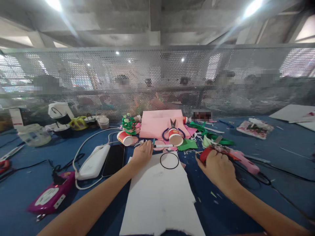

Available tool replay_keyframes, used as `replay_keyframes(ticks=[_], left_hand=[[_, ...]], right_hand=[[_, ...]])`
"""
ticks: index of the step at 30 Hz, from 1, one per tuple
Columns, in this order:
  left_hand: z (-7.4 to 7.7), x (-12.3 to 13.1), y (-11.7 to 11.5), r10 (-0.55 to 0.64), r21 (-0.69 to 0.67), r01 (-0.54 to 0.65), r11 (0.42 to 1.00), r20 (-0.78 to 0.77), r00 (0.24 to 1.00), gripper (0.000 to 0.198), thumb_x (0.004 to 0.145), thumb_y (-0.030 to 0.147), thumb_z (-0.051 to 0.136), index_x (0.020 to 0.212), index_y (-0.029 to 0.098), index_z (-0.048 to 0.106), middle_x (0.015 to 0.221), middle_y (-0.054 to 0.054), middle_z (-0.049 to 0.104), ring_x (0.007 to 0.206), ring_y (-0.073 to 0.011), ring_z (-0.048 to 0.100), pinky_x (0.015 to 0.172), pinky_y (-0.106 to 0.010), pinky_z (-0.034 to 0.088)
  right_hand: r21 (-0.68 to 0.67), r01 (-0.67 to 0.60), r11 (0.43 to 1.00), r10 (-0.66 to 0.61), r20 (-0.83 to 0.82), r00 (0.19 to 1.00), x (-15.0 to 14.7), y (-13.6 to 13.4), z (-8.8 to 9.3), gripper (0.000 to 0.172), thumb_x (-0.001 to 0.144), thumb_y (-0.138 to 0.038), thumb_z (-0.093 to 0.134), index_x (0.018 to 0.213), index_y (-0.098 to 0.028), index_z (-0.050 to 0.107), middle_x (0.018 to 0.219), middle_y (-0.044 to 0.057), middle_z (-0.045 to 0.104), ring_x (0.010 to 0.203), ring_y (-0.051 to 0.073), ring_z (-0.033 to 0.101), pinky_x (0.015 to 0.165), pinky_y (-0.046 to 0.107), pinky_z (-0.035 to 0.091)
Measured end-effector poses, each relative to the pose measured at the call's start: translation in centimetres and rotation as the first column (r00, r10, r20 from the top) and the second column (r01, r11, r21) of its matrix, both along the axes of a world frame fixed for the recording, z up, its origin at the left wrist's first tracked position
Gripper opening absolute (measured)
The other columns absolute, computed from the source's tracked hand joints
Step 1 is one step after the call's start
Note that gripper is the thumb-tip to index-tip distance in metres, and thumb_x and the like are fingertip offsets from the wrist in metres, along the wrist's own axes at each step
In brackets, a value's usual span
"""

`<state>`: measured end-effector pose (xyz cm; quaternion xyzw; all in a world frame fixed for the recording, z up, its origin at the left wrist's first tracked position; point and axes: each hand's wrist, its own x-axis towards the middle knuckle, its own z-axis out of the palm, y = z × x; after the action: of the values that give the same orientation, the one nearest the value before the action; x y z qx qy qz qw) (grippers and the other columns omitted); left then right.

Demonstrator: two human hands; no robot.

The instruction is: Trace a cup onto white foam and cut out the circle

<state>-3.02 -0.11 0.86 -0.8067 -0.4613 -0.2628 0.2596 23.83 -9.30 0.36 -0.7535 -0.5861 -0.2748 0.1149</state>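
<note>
Between the left hand [142, 153] and the right hand [220, 167], a white sheet [159, 193] with a black ring [178, 160]

A perforated screen [157, 75] bounds the far side. The sheet's right edge is notched, its near edge ragged. Blue tabletop [209, 214], scattered with scraps, opens between that right edge and the right forearm; a black phone [114, 160] and a white power bank [94, 162] crowd the left side. Pink paper [157, 126] and a paper cup [175, 139] hem the far end.

The ring lies near the sheet's far end, nearer the left hand. That hand's fingers curl at the far left corner; whether they grip anything, I cannot tell. The right hand bends over a red object [205, 154] beside a pink-handled tool [247, 162], its hold unclear.
</note>
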Motion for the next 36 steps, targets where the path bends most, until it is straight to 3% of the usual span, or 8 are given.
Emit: replay_keyframes(ticks=[5, 10, 15, 18, 25, 31, 36], left_hand=[[0.0, 0.1, -0.1, -0.005, -0.016, 0.005, 1.000, 0.016, 1.000, 0.019, 0.088, 0.021, 0.033, 0.078, 0.015, 0.048, 0.068, -0.007, 0.059, 0.062, -0.0164, 0.056, 0.052, -0.026, 0.034], [0.1, 0.1, -0.1, 0.000, -0.023, 0.000, 1.000, 0.015, 1.000, 0.018, 0.088, 0.020, 0.034, 0.077, 0.015, 0.048, 0.066, -0.006, 0.057, 0.062, -0.0168, 0.057, 0.052, -0.026, 0.033], [0.0, 0.1, 0.0, 0.011, -0.043, -0.011, 0.999, -0.004, 1.000, 0.022, 0.089, 0.022, 0.031, 0.079, 0.015, 0.049, 0.068, -0.008, 0.059, 0.064, -0.0175, 0.057, 0.053, -0.027, 0.033], [0.0, 0.1, -0.1, 0.028, -0.066, -0.029, 0.997, -0.011, 1.000, 0.025, 0.090, 0.022, 0.029, 0.081, 0.014, 0.050, 0.070, -0.008, 0.060, 0.066, -0.0180, 0.057, 0.053, -0.027, 0.033], [0.1, -0.1, 0.1, 0.160, -0.116, -0.158, 0.981, 0.002, 0.987, 0.028, 0.090, 0.022, 0.026, 0.082, 0.013, 0.051, 0.071, -0.010, 0.059, 0.068, -0.0193, 0.058, 0.053, -0.027, 0.033], [0.3, -0.9, 0.5, 0.243, -0.144, -0.238, 0.961, 0.013, 0.970, 0.024, 0.087, 0.024, 0.034, 0.090, 0.008, 0.052, 0.079, -0.013, 0.059, 0.072, -0.0215, 0.057, 0.055, -0.028, 0.036], [0.7, -1.1, 0.4, 0.232, -0.129, -0.224, 0.966, 0.046, 0.972, 0.022, 0.085, 0.023, 0.037, 0.090, 0.007, 0.052, 0.085, -0.015, 0.057, 0.083, -0.0253, 0.054, 0.068, -0.034, 0.040]], right_hand=[[-0.225, 0.060, 0.973, -0.118, -0.251, 0.961, -0.1, 2.0, 1.3, 0.063, 0.078, -0.057, 0.038, 0.084, 0.001, 0.060, 0.072, 0.022, 0.060, 0.071, 0.036, 0.062, 0.057, 0.043, 0.044], [-0.312, 0.026, 0.950, -0.140, -0.350, 0.926, 0.0, 3.8, 1.4, 0.035, 0.081, -0.030, 0.044, 0.068, -0.006, 0.066, 0.067, 0.020, 0.064, 0.069, 0.035, 0.065, 0.058, 0.045, 0.045], [-0.188, -0.009, 0.982, -0.067, -0.394, 0.917, 1.1, 3.9, 2.1, 0.046, 0.088, -0.034, 0.032, 0.079, -0.002, 0.064, 0.071, 0.024, 0.063, 0.072, 0.034, 0.064, 0.060, 0.041, 0.046], [-0.086, -0.067, 0.994, 0.024, -0.422, 0.906, 1.7, 4.0, 2.5, 0.038, 0.089, -0.030, 0.034, 0.091, -0.002, 0.059, 0.081, 0.025, 0.063, 0.075, 0.030, 0.064, 0.061, 0.035, 0.045], [0.135, -0.184, 0.974, 0.228, -0.538, 0.812, -1.0, 3.7, 2.2, 0.029, 0.092, -0.036, 0.025, 0.093, -0.012, 0.041, 0.063, 0.010, 0.061, 0.060, 0.023, 0.062, 0.051, 0.027, 0.041], [0.171, -0.278, 0.945, 0.326, -0.503, 0.800, -3.5, 3.9, 2.9, 0.025, 0.087, -0.039, 0.038, 0.090, -0.014, 0.038, 0.065, 0.011, 0.061, 0.057, 0.025, 0.062, 0.046, 0.027, 0.034], [0.165, -0.321, 0.933, 0.360, -0.492, 0.793, -4.2, 5.0, 2.0, 0.026, 0.086, -0.036, 0.042, 0.094, -0.012, 0.037, 0.068, 0.014, 0.063, 0.058, 0.027, 0.062, 0.046, 0.027, 0.032]])
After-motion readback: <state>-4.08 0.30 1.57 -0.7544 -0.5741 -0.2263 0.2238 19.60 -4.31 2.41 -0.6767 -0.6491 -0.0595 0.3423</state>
